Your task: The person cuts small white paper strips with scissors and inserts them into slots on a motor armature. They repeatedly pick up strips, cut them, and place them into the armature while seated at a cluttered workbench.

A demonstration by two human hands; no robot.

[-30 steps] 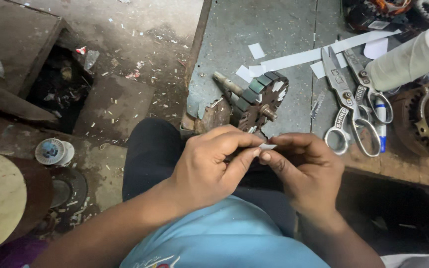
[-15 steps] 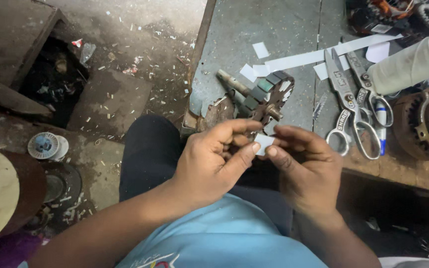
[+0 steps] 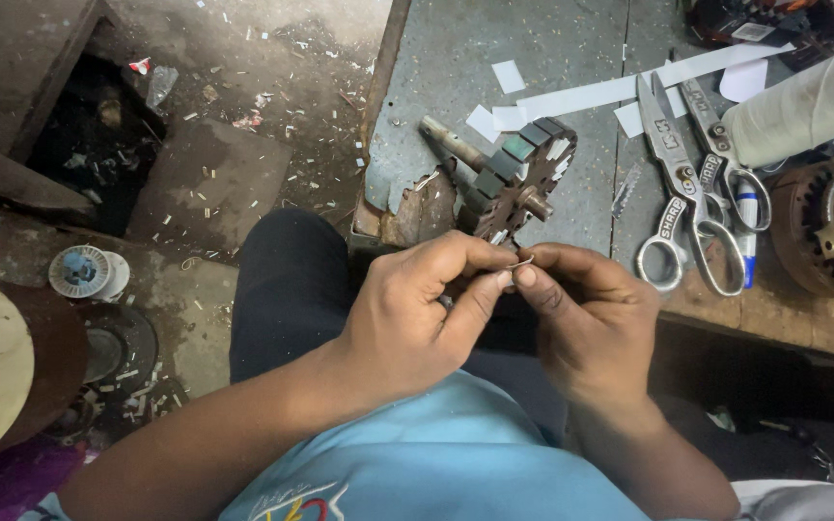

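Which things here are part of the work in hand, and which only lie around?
In hand: left hand, right hand, paper strip, rotor.

Lying about: scissors, thread cone, paper scraps, spool.

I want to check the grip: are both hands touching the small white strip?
Touching. The head view shows the left hand and the right hand meeting fingertip to fingertip, with the small white strip pinched between them just below the slotted metal rotor.
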